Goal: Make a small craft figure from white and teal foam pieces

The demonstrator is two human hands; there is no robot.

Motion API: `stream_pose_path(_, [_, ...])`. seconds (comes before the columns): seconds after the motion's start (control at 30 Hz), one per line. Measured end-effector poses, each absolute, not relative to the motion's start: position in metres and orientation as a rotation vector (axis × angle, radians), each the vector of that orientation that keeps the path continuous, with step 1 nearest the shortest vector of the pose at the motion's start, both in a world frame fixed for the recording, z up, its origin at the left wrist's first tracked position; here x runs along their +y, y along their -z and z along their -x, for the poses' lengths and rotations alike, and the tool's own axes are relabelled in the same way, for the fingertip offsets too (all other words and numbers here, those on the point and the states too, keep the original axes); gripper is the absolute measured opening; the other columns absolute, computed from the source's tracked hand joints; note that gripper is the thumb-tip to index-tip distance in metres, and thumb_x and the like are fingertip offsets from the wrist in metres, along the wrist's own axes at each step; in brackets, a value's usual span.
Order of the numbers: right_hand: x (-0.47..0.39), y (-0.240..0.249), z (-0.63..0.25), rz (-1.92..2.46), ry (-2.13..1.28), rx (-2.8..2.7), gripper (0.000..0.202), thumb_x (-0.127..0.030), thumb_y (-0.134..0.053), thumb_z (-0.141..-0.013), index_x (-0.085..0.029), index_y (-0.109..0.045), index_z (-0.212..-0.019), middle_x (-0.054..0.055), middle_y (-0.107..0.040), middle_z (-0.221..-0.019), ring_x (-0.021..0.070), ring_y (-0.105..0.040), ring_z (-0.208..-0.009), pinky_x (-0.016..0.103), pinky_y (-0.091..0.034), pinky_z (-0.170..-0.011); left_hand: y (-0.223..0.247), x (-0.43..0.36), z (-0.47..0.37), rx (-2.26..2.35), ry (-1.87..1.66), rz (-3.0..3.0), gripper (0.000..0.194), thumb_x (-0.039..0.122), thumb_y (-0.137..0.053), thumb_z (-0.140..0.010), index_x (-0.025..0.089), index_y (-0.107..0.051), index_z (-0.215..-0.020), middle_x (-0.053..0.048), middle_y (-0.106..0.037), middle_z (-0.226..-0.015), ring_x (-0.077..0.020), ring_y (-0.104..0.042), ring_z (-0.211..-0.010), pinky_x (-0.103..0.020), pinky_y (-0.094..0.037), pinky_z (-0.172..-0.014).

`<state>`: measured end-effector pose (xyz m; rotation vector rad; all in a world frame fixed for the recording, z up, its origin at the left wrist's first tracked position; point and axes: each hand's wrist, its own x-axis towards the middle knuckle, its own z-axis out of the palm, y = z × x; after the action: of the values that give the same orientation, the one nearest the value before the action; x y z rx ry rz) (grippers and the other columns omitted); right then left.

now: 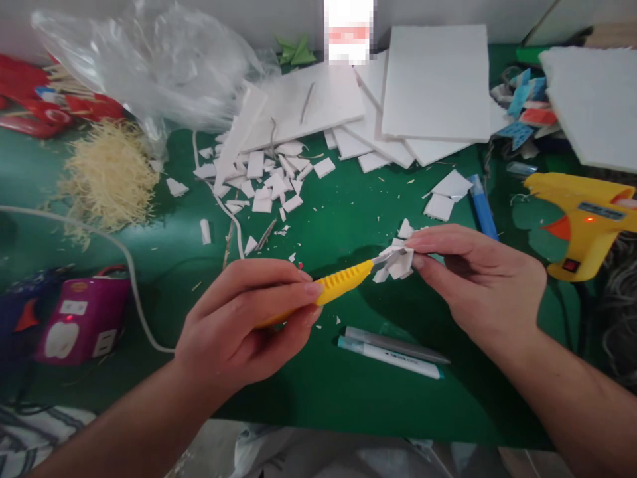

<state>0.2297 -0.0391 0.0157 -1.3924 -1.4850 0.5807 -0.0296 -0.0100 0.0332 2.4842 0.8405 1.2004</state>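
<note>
My left hand (pixel 249 318) is closed around a yellow utility knife (pixel 343 282), its blade pointing right. The blade meets a small cluster of cut white foam board pieces (pixel 399 260). Thumb and fingers of my right hand (pixel 478 279) pinch that cluster from its right side, above the green tabletop. Whether the blade cuts into the foam or only touches it, I cannot tell. Below the hands lie a grey pen (pixel 398 344) and a white marker with teal ends (pixel 391 357).
White foam sheets (pixel 435 83) are stacked at the back, with foam scraps (pixel 269 179) in front. A yellow glue gun (pixel 580 219) lies at right near a blue pen (pixel 482 206). At left are straw-like shreds (pixel 112 176), a purple power socket (pixel 84 318) and a white cable (pixel 132 265).
</note>
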Motion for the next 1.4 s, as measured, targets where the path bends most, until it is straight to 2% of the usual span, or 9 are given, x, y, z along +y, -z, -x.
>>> stream_pose_path(0.23, [-0.0407, -0.0153, -0.2298, 1.408, -0.575, -1.492, 0.026, -0.009, -0.078, -0.081, -0.034, -0.08, -0.09, -0.008, -0.081, -0.093, 0.0096, -0.076, -0.09, 0.022, -0.062, -0.089, -0.0347, -0.0117, 0.0299, 0.856, -1.171, -2.488, 0.019, 0.004, -0.073, -0.085, 0.018, -0.071, -0.099, -0.006, -0.074, -0.095, -0.0141, -0.072, -0.081, -0.023, -0.068, -0.071])
stream_pose_path(0.37, [-0.0394, -0.0148, -0.2293, 1.408, -0.576, -1.491, 0.025, -0.009, -0.077, -0.081, -0.033, -0.08, -0.089, -0.006, -0.081, -0.093, 0.0127, -0.077, -0.088, 0.026, -0.064, -0.087, -0.0349, -0.0105, 0.0293, 0.863, -1.17, -2.493, 0.016, 0.007, -0.074, -0.086, 0.019, -0.071, -0.097, -0.005, -0.074, -0.095, -0.0129, -0.072, -0.08, -0.021, -0.067, -0.071])
stream_pose_path(0.47, [-0.0391, -0.0144, -0.2298, 1.407, -0.561, -1.515, 0.025, -0.009, -0.076, -0.082, -0.033, -0.08, -0.09, -0.006, -0.081, -0.093, 0.0122, -0.077, -0.088, 0.025, -0.064, -0.085, -0.0357, -0.0101, 0.0284, 0.873, -1.167, -2.49, 0.016, 0.008, -0.073, -0.087, 0.02, -0.071, -0.097, -0.003, -0.074, -0.095, -0.0126, -0.072, -0.079, -0.022, -0.067, -0.069])
stream_pose_path(0.87, [-0.0383, -0.0155, -0.2286, 1.415, -0.609, -1.5, 0.023, -0.009, -0.075, -0.081, -0.031, -0.079, -0.087, -0.005, -0.081, -0.091, 0.0131, -0.078, -0.086, 0.026, -0.065, -0.084, -0.0342, -0.013, 0.0288, 0.879, -1.142, -2.462, 0.019, 0.003, -0.073, -0.086, 0.016, -0.071, -0.1, -0.006, -0.071, -0.101, -0.0111, -0.069, -0.085, -0.022, -0.066, -0.077])
stream_pose_path(1.17, [-0.0378, -0.0152, -0.23, 1.395, -0.628, -1.541, 0.021, -0.01, -0.073, -0.082, -0.03, -0.077, -0.086, -0.003, -0.081, -0.09, 0.0141, -0.078, -0.085, 0.028, -0.065, -0.084, -0.0334, -0.0103, 0.0275, 0.899, -1.168, -2.457, 0.016, 0.009, -0.074, -0.086, 0.02, -0.072, -0.097, -0.002, -0.074, -0.097, -0.0118, -0.072, -0.079, -0.022, -0.067, -0.072])
stream_pose_path(1.4, [-0.0362, -0.0144, -0.2305, 1.399, -0.675, -1.53, 0.021, -0.01, -0.073, -0.082, -0.03, -0.077, -0.085, -0.002, -0.081, -0.091, 0.0171, -0.077, -0.086, 0.034, -0.066, -0.083, -0.0339, -0.0108, 0.0276, 0.921, -1.142, -2.439, 0.019, 0.009, -0.071, -0.087, 0.024, -0.071, -0.099, -0.002, -0.074, -0.096, -0.0132, -0.071, -0.074, -0.026, -0.068, -0.065])
